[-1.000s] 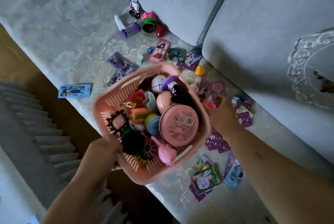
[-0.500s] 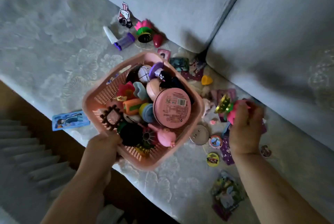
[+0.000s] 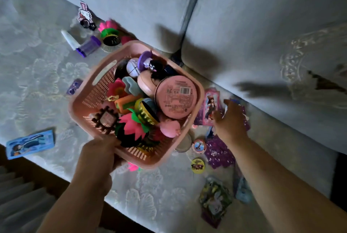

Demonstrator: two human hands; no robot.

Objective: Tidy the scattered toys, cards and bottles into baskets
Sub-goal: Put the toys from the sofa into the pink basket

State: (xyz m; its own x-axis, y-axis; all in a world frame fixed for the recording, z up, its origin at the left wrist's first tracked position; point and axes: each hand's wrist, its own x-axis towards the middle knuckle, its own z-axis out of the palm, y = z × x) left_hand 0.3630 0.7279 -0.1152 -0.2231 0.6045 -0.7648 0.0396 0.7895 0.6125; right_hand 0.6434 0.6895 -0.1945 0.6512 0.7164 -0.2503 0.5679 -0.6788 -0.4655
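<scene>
Pink basket (image 3: 88,99) centre frame, heaped full; left hand (image 3: 97,155) grips near rim. Right hand (image 3: 231,120) at right of basket, fingers spread, empty, over pink card (image 3: 210,105). Advice: pinch card edge, lift flat, hold basket level so heap doesn't spill.

Basket (image 3: 85,101) flanks cards (image 3: 211,106) leftward; backrest (image 3: 262,35) close behind; seat (image 3: 150,191) open nearside.

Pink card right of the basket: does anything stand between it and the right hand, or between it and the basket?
Nothing visible does. The right hand is at the pink card, and the pink basket, gripped by the left hand, lies right beside it; only its rim and a round pink tin inside rise there.
</scene>
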